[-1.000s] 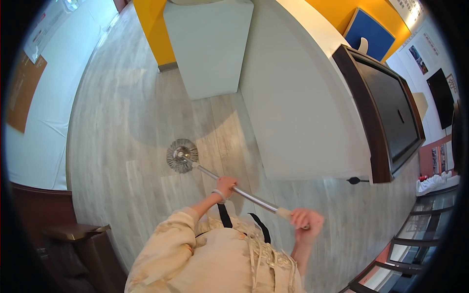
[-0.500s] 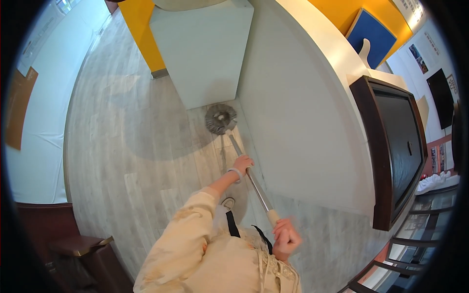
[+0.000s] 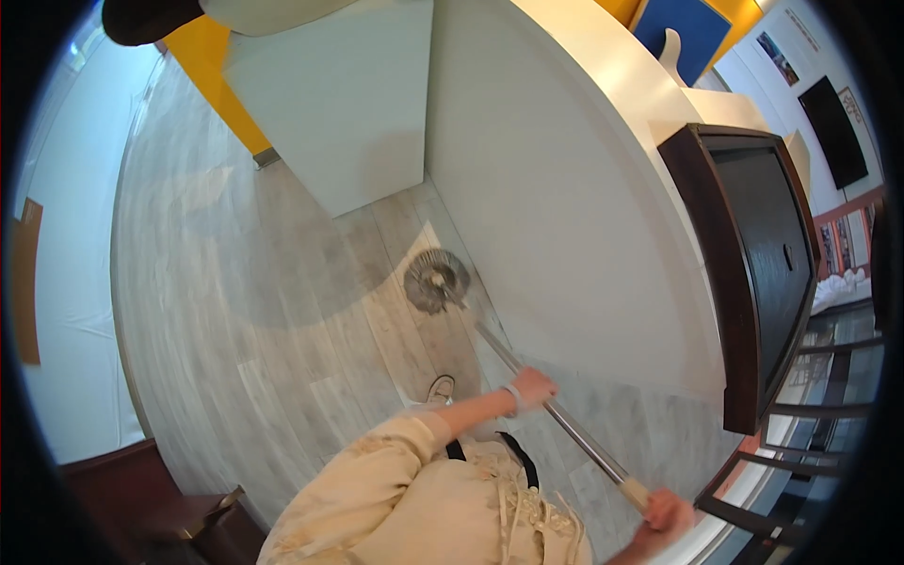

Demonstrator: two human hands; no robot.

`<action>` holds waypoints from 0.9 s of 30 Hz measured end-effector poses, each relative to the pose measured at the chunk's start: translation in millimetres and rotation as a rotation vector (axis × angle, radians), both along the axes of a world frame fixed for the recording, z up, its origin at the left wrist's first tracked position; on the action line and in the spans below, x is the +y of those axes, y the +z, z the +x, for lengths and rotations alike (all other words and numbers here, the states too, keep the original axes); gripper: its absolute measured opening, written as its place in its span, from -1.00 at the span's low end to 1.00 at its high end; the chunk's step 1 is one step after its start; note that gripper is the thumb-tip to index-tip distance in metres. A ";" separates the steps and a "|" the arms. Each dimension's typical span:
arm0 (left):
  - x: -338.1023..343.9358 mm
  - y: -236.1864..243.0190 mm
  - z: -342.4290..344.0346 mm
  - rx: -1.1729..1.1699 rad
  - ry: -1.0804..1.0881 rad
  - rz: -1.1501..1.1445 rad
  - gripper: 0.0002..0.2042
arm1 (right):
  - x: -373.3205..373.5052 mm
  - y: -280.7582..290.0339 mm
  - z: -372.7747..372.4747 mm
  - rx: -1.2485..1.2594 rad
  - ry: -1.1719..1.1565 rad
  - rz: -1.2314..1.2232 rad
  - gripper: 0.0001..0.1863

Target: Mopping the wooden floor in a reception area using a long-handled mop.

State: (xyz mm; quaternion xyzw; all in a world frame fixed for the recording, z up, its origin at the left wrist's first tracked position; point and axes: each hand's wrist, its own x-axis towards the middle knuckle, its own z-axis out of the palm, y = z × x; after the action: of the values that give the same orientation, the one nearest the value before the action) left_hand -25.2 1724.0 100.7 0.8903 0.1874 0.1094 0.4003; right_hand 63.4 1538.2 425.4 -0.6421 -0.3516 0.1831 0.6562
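Note:
A mop with a round grey fringed head (image 3: 436, 281) rests on the floor close to the foot of the white counter. Its metal pole (image 3: 586, 441) slants down to the right, toward my body. Partway along the pole, my left hand (image 3: 533, 388) is closed around it. My right hand (image 3: 669, 513), slightly blurred, grips the beige end of the handle. My shoe (image 3: 440, 388) shows on the floor below the mop head.
The curved white counter (image 3: 565, 217) runs along the right of the mop, meeting a white panel (image 3: 330, 113) in a corner. A dark-framed screen (image 3: 753, 264) juts out at the right. Brown leather-like seating (image 3: 141, 499) stands at lower left, and dark metal bars (image 3: 753, 508) at lower right.
The mop head has come back from the corner toward me along the counter's foot. Both hands have moved right and nearer, still on the pole. The view has shifted too.

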 end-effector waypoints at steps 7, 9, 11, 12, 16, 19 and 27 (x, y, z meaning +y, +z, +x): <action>-72.0 61.7 24.6 0.001 -0.428 -0.290 -0.79 | -36.4 70.3 -16.6 0.091 -0.303 0.240 -0.52; -65.5 73.5 20.5 0.063 -0.462 -0.245 -0.77 | -40.9 59.9 -16.8 -0.064 -0.233 0.192 -0.56; -50.0 71.3 0.6 0.084 -0.446 -0.235 -0.77 | -32.3 47.4 -32.1 -0.010 -0.158 0.269 -0.59; -46.2 63.6 -3.4 0.070 -0.462 -0.239 -0.77 | -25.8 44.1 -42.1 -0.049 -0.103 0.303 -0.60; -22.5 39.7 -41.4 -0.072 -0.382 -0.190 -0.81 | -13.7 25.5 -75.8 0.067 -0.003 0.263 -0.60; -19.5 27.3 -56.9 0.026 -0.356 -0.111 -0.84 | -33.9 5.0 -84.0 0.108 0.093 0.245 -0.59; -88.4 -27.4 -94.0 0.053 -0.310 0.092 -0.90 | -157.2 -73.0 -126.4 0.378 -0.115 0.198 -0.63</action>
State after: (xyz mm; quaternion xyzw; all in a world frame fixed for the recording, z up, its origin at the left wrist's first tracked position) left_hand -119.2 1635.6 73.3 0.9286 0.0532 0.0313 0.3660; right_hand -63.0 1381.0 352.4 -0.5478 -0.2013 0.2272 0.7796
